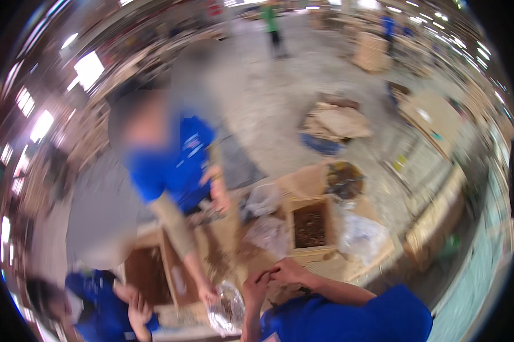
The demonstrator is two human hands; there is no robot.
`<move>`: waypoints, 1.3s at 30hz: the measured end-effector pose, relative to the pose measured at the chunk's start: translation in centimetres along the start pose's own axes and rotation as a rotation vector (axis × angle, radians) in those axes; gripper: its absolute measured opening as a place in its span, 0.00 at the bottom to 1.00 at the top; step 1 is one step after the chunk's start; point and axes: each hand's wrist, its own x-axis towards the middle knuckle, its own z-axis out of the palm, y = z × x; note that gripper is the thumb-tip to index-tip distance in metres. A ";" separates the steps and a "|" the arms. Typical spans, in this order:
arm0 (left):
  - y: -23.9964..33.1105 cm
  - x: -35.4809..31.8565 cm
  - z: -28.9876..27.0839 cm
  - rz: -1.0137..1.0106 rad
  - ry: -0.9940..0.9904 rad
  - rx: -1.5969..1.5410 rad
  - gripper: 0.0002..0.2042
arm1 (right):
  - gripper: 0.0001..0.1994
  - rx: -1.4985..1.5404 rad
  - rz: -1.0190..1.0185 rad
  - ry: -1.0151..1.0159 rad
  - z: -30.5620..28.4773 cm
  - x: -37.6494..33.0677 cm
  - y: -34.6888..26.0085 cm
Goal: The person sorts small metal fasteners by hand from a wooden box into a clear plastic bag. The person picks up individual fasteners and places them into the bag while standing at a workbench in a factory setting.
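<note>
My left hand (257,286) and my right hand (290,270) meet low in the middle of the head view, above the cardboard-covered work surface (225,239). Their fingers are curled and touch each other; anything between them is too small or blurred to make out. Just left of my left hand is a clear plastic bag (227,310) with brownish contents, held by a co-worker's hand (208,294). Beyond my right hand stands an open box (329,248) with dark brown pieces in it. Crumpled clear plastic bags (266,235) lie beside that box.
A second open box (174,262) stands at the left. Two co-workers in blue shirts (177,165) work across and to the left. A dark round container (344,180) and another plastic bag (364,236) are at the right. A blue-based bundle (334,122) sits on the floor beyond.
</note>
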 end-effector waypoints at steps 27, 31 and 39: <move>5.5 7.7 -25.8 0.173 1.272 0.477 0.07 | 0.11 1.040 0.365 -0.346 1.1 1.3 1.4; 0.7 9.1 -30.3 -0.018 1.338 0.588 0.12 | 0.10 1.079 0.307 -0.373 1.0 1.6 1.5; 5.9 4.4 -18.7 0.376 1.206 0.417 0.11 | 0.15 1.034 0.326 -0.257 0.7 0.9 2.4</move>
